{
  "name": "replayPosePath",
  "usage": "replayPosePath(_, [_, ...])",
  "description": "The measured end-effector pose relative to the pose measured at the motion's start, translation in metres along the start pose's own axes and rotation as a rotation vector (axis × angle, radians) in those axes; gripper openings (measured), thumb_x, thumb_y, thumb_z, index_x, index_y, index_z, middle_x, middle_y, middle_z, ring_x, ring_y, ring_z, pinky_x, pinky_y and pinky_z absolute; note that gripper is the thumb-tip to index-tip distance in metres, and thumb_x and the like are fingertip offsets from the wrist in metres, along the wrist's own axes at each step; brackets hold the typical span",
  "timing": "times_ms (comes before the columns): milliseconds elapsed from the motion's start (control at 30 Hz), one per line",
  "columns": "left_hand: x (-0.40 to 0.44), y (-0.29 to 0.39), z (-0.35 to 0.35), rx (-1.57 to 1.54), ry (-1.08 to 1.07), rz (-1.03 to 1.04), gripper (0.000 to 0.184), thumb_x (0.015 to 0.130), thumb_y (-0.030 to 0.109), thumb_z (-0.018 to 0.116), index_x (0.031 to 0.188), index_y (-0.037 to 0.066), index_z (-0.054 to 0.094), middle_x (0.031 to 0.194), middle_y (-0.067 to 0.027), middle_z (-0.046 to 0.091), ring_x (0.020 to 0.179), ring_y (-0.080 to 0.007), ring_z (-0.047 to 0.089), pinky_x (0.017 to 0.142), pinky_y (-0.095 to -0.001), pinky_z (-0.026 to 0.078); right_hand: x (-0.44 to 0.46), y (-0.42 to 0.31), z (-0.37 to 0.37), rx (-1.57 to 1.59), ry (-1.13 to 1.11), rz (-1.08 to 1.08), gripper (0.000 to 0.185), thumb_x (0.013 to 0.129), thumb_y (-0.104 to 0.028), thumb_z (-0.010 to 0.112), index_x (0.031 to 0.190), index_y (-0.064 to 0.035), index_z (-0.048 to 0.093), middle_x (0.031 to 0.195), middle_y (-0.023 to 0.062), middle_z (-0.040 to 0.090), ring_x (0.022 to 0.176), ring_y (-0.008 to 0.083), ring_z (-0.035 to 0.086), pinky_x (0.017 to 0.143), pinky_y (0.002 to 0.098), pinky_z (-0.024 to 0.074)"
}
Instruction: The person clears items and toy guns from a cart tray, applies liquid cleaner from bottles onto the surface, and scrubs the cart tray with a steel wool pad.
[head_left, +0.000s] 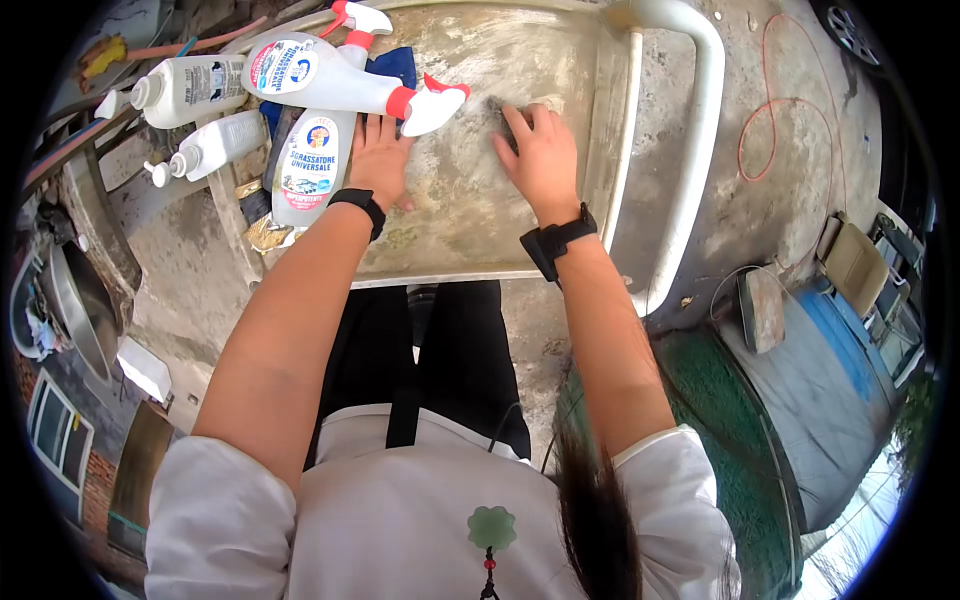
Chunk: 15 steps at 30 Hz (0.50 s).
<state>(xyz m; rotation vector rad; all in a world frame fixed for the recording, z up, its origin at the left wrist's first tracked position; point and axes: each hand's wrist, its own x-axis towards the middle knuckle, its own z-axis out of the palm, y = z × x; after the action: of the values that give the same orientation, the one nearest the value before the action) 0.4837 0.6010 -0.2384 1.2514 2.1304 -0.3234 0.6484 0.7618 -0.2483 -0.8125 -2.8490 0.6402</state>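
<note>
My left hand (pixel 380 165) lies flat on the worn, stained top of a pale cart (pixel 440 235), fingers spread. Its fingertips reach under a spray bottle (pixel 330 85) with a red and white trigger, which lies on its side across a second spray bottle (pixel 312 165). Both carry blue and white labels. My right hand (pixel 540 160) rests on the same surface further right. Its fingers curl down over a dark grey fuzzy pad (pixel 496 108), mostly hidden beneath them. The surface around that pad looks wet and streaked. Black bands circle both wrists.
Two white bottles (pixel 200 90) lie left of the spray bottles, over a dark blue cloth (pixel 393 66). A thick white tube handle (pixel 708 130) bounds the cart's right side. An orange hose (pixel 745 150) loops on the concrete. Metal basins (pixel 85 305) stand at far left.
</note>
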Motion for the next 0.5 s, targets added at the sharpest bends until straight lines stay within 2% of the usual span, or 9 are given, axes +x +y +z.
replayPosePath(33, [-0.003,-0.002,-0.001,-0.02,0.024,0.01,0.12,0.039,0.03,0.095,0.145,0.014,0.042,0.151,-0.0195,0.028,0.146,-0.0399,0.014,0.121,-0.0548,0.01,-0.011,-0.01,-0.012,0.032,-0.024,-0.027,0.056,0.079,-0.03,0.075,0.131,-0.0157,0.058,0.117,0.0132,0.056,0.111,0.0307,0.053,0.096,0.0471,0.0417])
replayPosePath(100, [-0.009,0.0,-0.001,-0.027,0.075,0.026,0.117,0.043,0.029,0.095,0.146,0.014,0.042,0.152,-0.0199,0.028,0.146,-0.0395,0.015,0.121,-0.055,0.011,-0.031,-0.028,-0.027,-0.002,0.066,0.043,0.073,0.078,-0.026,0.077,0.143,-0.0143,0.047,0.137,0.0175,0.048,0.128,0.0362,0.044,0.106,0.0493,0.0355])
replayPosePath(167, [-0.014,0.006,0.003,-0.002,0.131,0.052,0.114,0.047,0.029,0.094,0.146,0.015,0.041,0.152,-0.0203,0.027,0.146,-0.0395,0.016,0.12,-0.0555,0.011,-0.048,-0.035,-0.017,0.083,0.171,0.19,0.079,0.077,-0.022,0.077,0.147,-0.0119,0.04,0.143,0.0198,0.042,0.133,0.0389,0.039,0.11,0.0494,0.0328])
replayPosePath(200, [-0.02,0.013,0.003,-0.078,0.185,0.1,0.105,0.055,0.021,0.09,0.147,0.016,0.04,0.154,-0.0207,0.026,0.145,-0.0393,0.02,0.12,-0.0544,0.015,-0.056,-0.036,-0.01,0.123,0.222,0.271,0.082,0.077,-0.02,0.077,0.149,-0.0107,0.036,0.146,0.0209,0.039,0.136,0.0403,0.036,0.111,0.0494,0.0315])
replayPosePath(300, [-0.024,0.054,-0.006,-0.165,0.384,0.322,0.103,0.065,0.012,0.083,0.153,0.018,0.031,0.156,-0.0211,0.025,0.143,-0.0378,0.028,0.12,-0.0507,0.021,-0.062,-0.02,-0.002,0.282,0.147,0.23,0.085,0.078,-0.015,0.075,0.15,-0.0075,0.031,0.147,0.0236,0.038,0.138,0.0422,0.033,0.114,0.0506,0.0288])
replayPosePath(400, [-0.001,0.091,-0.022,-0.282,0.445,0.522,0.084,0.074,0.007,0.075,0.149,0.015,0.038,0.156,-0.0152,0.03,0.139,-0.0347,0.036,0.116,-0.0458,0.031,-0.063,-0.003,-0.004,0.522,0.022,0.176,0.077,0.079,-0.013,0.074,0.147,-0.0061,0.038,0.145,0.0249,0.04,0.135,0.0425,0.036,0.111,0.05,0.032])
replayPosePath(500, [0.027,0.097,-0.017,-0.393,0.286,0.529,0.072,0.076,0.009,0.073,0.143,0.012,0.047,0.153,-0.0093,0.037,0.134,-0.0317,0.043,0.112,-0.0429,0.037,-0.068,0.0,-0.02,0.112,0.134,0.319,0.07,0.077,-0.014,0.077,0.139,-0.0038,0.047,0.139,0.0255,0.045,0.127,0.0434,0.043,0.105,0.0482,0.0387])
